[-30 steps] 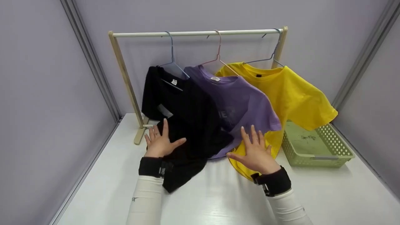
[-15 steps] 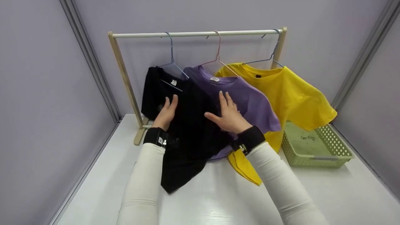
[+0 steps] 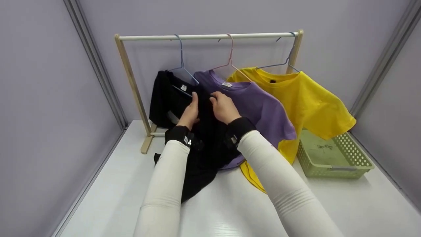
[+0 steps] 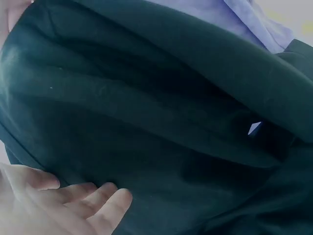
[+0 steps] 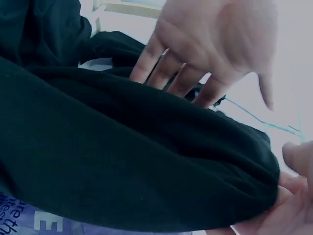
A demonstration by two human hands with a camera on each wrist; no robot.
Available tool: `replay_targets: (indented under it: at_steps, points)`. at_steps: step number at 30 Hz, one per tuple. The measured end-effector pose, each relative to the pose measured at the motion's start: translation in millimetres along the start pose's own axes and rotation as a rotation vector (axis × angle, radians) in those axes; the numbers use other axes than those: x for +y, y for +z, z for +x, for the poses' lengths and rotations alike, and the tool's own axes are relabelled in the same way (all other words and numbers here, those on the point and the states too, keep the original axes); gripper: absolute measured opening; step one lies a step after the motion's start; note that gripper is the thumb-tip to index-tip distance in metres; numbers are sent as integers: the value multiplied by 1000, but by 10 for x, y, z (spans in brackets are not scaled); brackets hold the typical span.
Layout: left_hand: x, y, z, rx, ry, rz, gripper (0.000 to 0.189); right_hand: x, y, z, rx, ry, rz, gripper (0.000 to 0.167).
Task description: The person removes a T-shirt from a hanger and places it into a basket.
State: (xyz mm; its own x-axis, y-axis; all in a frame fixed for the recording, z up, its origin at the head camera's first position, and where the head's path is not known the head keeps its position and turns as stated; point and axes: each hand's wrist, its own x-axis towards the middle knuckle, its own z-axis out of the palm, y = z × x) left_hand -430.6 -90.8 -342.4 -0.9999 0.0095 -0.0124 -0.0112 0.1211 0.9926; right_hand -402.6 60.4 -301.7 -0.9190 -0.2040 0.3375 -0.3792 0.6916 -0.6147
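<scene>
A black T-shirt [image 3: 161, 98] hangs on a blue hanger [image 3: 181, 56] at the left of the rack. My left hand [image 3: 190, 113] lies against its front, thumb raised; the right wrist view shows the left hand's straight fingers [image 5: 181, 78] touching the cloth. With curled fingers, my right hand [image 3: 225, 107] grips the black shirt's edge near the shoulder on the right. That hand also appears at the lower right corner of the right wrist view. Beside it hangs a purple T-shirt [image 3: 250, 98] on a pink hanger [image 3: 230, 52], partly covered by the black one.
A yellow T-shirt [image 3: 312, 98] hangs on another blue hanger [image 3: 289, 54] at the right. The rack's white rail [image 3: 204, 37] runs between wooden posts [image 3: 131, 79]. A green perforated basket [image 3: 329, 171] stands on the white table [image 3: 125, 184] at the right, with a green sheet-like piece inside.
Both hands have moved up and toward each other, from spread above the shirts' lower parts to the black T-shirt's upper right side. The right hand's fingers have curled onto the cloth.
</scene>
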Motion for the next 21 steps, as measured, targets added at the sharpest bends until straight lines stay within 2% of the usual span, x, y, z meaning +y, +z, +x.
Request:
replay_targets:
  at_steps: [2,5,9,12,16,18,21]
  points:
    - [22,-9,-16,26,-5,30,80,-6,2,30,6,30,4,32]
    - [54,-27,-43,68,-3,89,84,-8,0,60,32,57,76,27]
    - [123,-14,-79,123,56,150,85,4,-16,60,107,32,213,23]
    - [201,22,-109,153,136,176,79,22,-65,33,158,-14,285,23]
    - [328,72,-160,233,276,146,71,54,-206,-38,206,-76,374,23]
    - [399,84,-180,308,369,119,63,75,-303,-96,224,-97,446,24]
    - [504,67,-217,440,438,101,50,102,-478,-220,250,-117,597,25]
